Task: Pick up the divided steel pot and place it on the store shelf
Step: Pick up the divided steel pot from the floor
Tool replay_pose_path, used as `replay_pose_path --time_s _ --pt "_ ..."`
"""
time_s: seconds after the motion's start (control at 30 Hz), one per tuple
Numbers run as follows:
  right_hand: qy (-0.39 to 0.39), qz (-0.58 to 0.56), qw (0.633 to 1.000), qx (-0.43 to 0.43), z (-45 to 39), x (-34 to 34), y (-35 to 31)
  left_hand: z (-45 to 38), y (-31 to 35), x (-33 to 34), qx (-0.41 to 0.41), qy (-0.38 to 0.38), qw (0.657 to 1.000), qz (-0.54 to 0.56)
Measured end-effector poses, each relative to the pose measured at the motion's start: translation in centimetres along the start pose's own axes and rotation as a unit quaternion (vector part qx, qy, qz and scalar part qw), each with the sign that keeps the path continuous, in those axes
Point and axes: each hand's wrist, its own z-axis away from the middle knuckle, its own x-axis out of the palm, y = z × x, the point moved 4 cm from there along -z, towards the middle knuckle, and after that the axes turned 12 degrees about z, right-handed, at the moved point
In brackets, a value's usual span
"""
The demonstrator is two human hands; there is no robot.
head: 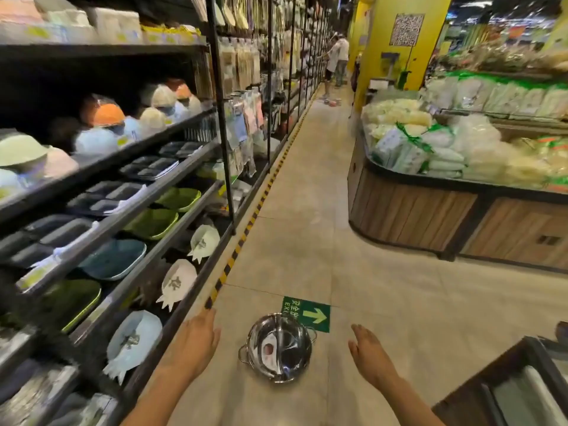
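The divided steel pot [279, 347] sits on the tiled aisle floor, round and shiny, with a curved partition, two side handles and a label in its left half. My left hand [196, 342] hovers to the pot's left, fingers apart, holding nothing. To the pot's right my right hand [370, 353] is also open and apart from it. The store shelf [153, 238] runs along the left, its black tiers filled with trays and dishes.
A green exit arrow sticker [307, 313] lies just behind the pot. A wooden produce stand [430, 216] with bagged goods fills the right side. A dark counter corner [507, 385] juts in at the lower right. Two people [336, 61] stand far down the aisle.
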Motion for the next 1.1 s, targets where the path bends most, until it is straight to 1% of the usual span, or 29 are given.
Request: replay_pose_path --time_s 0.07,0.13,0.27,0.37,0.43,0.6,0.7,0.77,0.87,0.93,1.1 --pt "0.007 -0.02 1.0 0.015 -4.4 1.9 0.6 -3.9 -1.2 2.7 -0.019 -0.008 1.0 0.002" --pt "0.003 -0.03 0.999 0.012 -9.1 4.7 1.3 -7.7 -2.7 6.1 -0.035 -0.018 0.999 0.005" --pt "-0.019 -0.031 0.999 0.011 -18.6 12.9 2.9 -14.2 -7.0 15.8 -0.046 -0.035 0.998 -0.023" --pt "-0.017 -0.047 0.999 0.01 -25.5 21.4 4.4 -18.3 -11.2 25.3 -0.06 -0.037 0.996 -0.05" --pt "-0.021 -0.06 0.998 0.008 -29.6 28.3 5.5 -20.9 -14.5 32.6 -0.064 -0.04 0.995 -0.069" --pt "-0.025 -0.094 0.995 0.013 -37.5 45.4 8.2 -26.8 -23.7 50.4 -0.068 -0.051 0.991 -0.107" --pt "-0.013 -0.135 0.991 0.014 -41.2 54.0 9.7 -30.3 -28.2 59.2 -0.077 -0.033 0.993 -0.088" --pt "-0.002 -0.178 0.984 0.021 -43.2 58.2 10.2 -32.4 -30.3 63.6 -0.085 -0.03 0.994 -0.064" --pt "0.019 -0.235 0.972 -0.005 -44.3 61.5 10.2 -34.2 -32.0 67.8 -0.097 -0.036 0.994 -0.037" --pt "0.031 -0.237 0.971 -0.018 -44.6 62.0 10.2 -34.8 -32.5 68.9 -0.101 -0.044 0.994 -0.014" --pt "0.06 -0.226 0.972 -0.018 -45.6 61.7 9.7 -35.6 -32.7 70.0 -0.124 -0.069 0.988 0.059"
